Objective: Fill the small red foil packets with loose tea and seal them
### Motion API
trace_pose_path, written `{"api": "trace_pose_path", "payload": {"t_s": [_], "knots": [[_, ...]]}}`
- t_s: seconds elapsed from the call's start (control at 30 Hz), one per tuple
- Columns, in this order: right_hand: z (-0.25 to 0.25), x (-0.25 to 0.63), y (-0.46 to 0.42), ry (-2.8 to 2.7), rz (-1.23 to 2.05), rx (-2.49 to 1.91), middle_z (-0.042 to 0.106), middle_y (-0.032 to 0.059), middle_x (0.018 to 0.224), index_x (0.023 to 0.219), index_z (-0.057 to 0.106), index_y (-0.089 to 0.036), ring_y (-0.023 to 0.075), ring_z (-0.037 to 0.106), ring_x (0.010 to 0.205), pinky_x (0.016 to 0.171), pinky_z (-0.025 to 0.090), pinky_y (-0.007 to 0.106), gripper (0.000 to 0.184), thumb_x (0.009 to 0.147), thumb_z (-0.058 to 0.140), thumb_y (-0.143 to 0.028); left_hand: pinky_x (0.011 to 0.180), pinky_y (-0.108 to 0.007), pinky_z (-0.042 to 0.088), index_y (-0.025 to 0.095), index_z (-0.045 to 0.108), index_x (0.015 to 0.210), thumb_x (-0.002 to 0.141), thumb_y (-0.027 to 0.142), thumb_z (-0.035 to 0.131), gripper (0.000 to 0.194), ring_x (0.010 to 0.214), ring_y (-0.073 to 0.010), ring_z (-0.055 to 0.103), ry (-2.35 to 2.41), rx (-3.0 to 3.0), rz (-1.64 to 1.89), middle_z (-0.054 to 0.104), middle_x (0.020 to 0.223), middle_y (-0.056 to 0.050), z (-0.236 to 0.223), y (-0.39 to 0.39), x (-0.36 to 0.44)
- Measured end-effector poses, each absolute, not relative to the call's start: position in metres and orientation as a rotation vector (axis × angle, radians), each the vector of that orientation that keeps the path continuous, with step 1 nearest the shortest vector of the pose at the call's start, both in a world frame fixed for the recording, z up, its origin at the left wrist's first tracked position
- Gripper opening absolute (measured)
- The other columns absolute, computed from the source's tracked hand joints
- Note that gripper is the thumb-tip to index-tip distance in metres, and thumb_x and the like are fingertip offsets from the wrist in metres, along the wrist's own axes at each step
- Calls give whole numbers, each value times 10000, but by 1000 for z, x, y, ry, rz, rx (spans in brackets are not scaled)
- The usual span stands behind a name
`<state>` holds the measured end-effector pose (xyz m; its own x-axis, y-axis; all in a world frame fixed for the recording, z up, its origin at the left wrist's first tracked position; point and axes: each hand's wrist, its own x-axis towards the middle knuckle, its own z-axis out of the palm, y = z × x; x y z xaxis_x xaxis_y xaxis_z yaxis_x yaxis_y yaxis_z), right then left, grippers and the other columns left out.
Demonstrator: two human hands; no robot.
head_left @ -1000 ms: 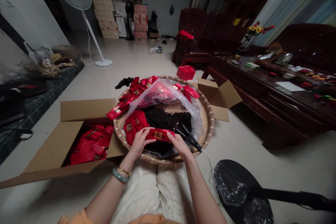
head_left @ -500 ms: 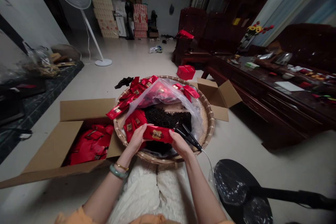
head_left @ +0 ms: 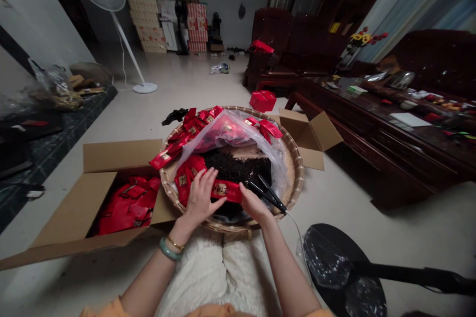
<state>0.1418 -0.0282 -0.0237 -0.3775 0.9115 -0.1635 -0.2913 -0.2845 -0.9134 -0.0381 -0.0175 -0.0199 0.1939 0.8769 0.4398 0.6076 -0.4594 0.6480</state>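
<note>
Left hand (head_left: 201, 198) and right hand (head_left: 256, 205) held a red sachet (head_left: 222, 189) level

Both hands worked at the near side of a round bamboo tray (head_left: 295, 173), with the sachet spanning the gap between them, just in front of a heap of loose black tea (head_left: 238, 168). Its long axis ran almost side to side, dipping slightly toward the right hand, and its gold label faced up. The left hand was half open, fingers spread and thumb against the sachet, though whether it pinched could not be told. The right hand was curled, fingertips on the sachet's right end, just beside black corded tongs (head_left: 268, 195); whether it gripped them was unclear. A taut, straight hold looked best here, keeping the sachet unwrinkled and its end square to the tongs.
</note>
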Motion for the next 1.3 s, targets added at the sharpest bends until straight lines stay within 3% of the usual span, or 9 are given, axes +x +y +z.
{"api": "trace_pose_path", "payload": {"t_s": [0.17,0.43,0.6,0.77,0.87,1.0,1.13,1.2,1.3], "knots": [[-28,138,-29,-1210,1646,-1034,675,59,1058,1060,657,-177,198,578,1022,1009,332,383,571,813,423,-636,912,-496,375,232,484,1283,692,227,702,630,1107,-309,437,1282,2543,817,572,1227,-112,-16,-24,-36],[-28,138,-33,-1271,1667,-1039,685,55,933,978,680,-144,184,582,890,904,393,345,636,819,354,-666,898,-419,435,190,508,1190,651,111,690,574,1013,-248,455,1181,2414,852,605,1103,-73,-24,-28,-33],[-18,138,-38,-1354,1648,-1033,698,44,945,965,693,-172,209,584,951,944,378,369,644,808,340,-686,866,-419,450,194,539,1123,649,115,660,495,1000,-255,480,1237,2393,874,609,1027,-79,-23,-29,-36],[1,161,-40,-1243,1598,-1060,709,100,964,1050,667,-158,239,605,1025,1023,309,427,666,833,306,-673,869,-414,458,189,537,1118,652,129,649,483,1011,-260,499,1326,2354,941,599,1034,-91,-22,-26,-45],[-3,179,-38,-1162,1458,-1137,698,129,1006,1081,643,-149,249,608,1038,989,359,440,653,853,286,-646,878,-426,451,199,538,1112,655,131,636,472,1004,-262,513,1378,2318,1001,600,1041,-84,-22,-25,-49],[-32,181,-38,-1488,1081,-1535,585,145,1229,1180,580,-152,269,526,1156,1017,335,424,549,789,522,-532,873,-417,449,191,538,1090,648,141,635,455,985,-254,530,1408,2272,1087,601,1035,-80,-22,-26,-49],[-58,161,-37,-1785,870,-1861,354,205,1419,1392,324,-106,322,325,1313,1037,286,439,817,721,637,-451,854,-397,456,185,538,1071,653,159,645,433,969,-245,541,1420,2228,1139,602,1022,-80,-20,-27,-46],[-62,152,-32,-1812,778,-1987,337,234,1417,1409,286,-97,366,321,1298,1003,298,476,823,756,591,-492,846,-393,458,192,535,1069,658,173,650,427,962,-242,545,1430,2207,1153,602,1018,-78,-19,-27,-45],[-61,147,-22,-1841,714,-2030,450,236,1324,1369,369,-86,348,418,1212,962,329,446,615,872,420,-445,841,-391,461,196,529,1069,658,185,660,431,958,-239,548,1454,2179,1160,598,1021,-78,-19,-27,-45]]}}
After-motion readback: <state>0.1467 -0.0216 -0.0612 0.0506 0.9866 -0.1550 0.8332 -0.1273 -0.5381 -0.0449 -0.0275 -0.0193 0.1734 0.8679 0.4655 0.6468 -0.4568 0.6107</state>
